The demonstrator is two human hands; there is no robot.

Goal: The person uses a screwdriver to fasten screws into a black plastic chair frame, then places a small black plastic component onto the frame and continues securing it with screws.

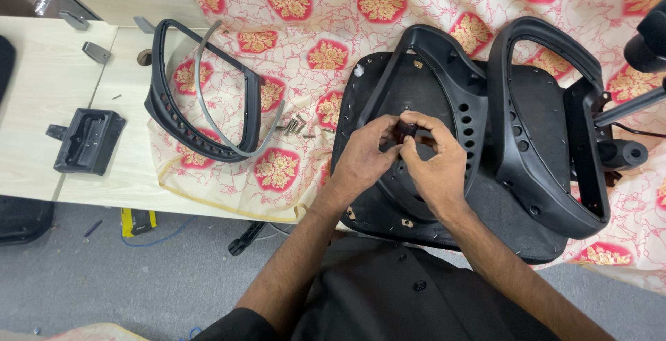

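While a black plastic bracket [88, 141] lies at the far left of the pale wooden surface [41, 84], a black chair frame [201, 95] with a grey strip looped through it rests on the red-and-cream floral cloth [305, 43], and a small heap of screws [295, 127] sits just beside that frame's right end. Further right, the left hand [361, 157] and right hand [433, 160] meet over the upturned black seat base [416, 202], the fingers of both curled closed around a small dark part [406, 130] pinched between them above the seat's middle. What the part is cannot be told; it is mostly hidden. To handle it well, the hands would best keep it low over the seat base, so that a slip lands it there and not on the floor, with one hand steadying and the other turning or pressing. Two black armrest loops [541, 119] lie over the seat to the right, and a black chair mechanism [631, 147] pokes in at the far right edge.
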